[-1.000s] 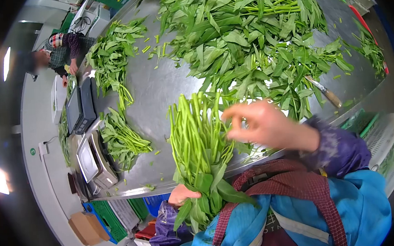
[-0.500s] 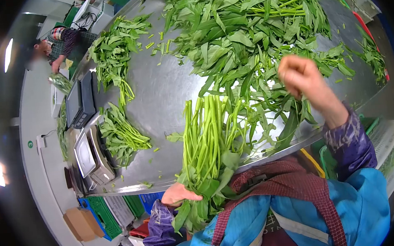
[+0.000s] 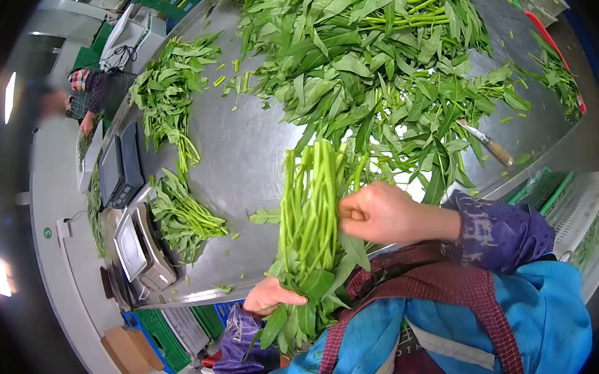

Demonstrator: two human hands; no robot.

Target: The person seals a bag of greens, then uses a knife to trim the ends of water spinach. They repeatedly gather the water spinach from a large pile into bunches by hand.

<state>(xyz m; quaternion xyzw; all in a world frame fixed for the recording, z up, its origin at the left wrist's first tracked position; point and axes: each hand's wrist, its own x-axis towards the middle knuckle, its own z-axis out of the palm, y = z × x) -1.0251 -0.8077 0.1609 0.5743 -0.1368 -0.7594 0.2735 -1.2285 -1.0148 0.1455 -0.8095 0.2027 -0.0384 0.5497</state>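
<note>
My left hand (image 3: 274, 295) is wrapped round the leafy end of a bunch of leafy greens with long hollow-looking stems (image 3: 309, 207). The cut stems point away from me, over the table's near edge. At the right side of this bunch is my right hand (image 3: 391, 213), its fingers curled closed against the stems. What sits between those fingers is hidden. To the right, a knife (image 3: 495, 149) with a wooden handle lies on the metal table (image 3: 233, 136), beside loose leaves. A large heap of the same greens (image 3: 366, 43) covers the far middle.
Smaller bunches (image 3: 187, 212) lie on the left, near a white scale (image 3: 144, 246) and a dark scale (image 3: 123, 164). Cut stem pieces are scattered about. Crates (image 3: 164, 332) and a cardboard box (image 3: 132, 351) stand below left. A co-worker (image 3: 92, 97) handles greens at far left.
My right hand has come down and left from over the heap to the bunch's stems. The knife now shows where that hand was. My left hand keeps its hold.
</note>
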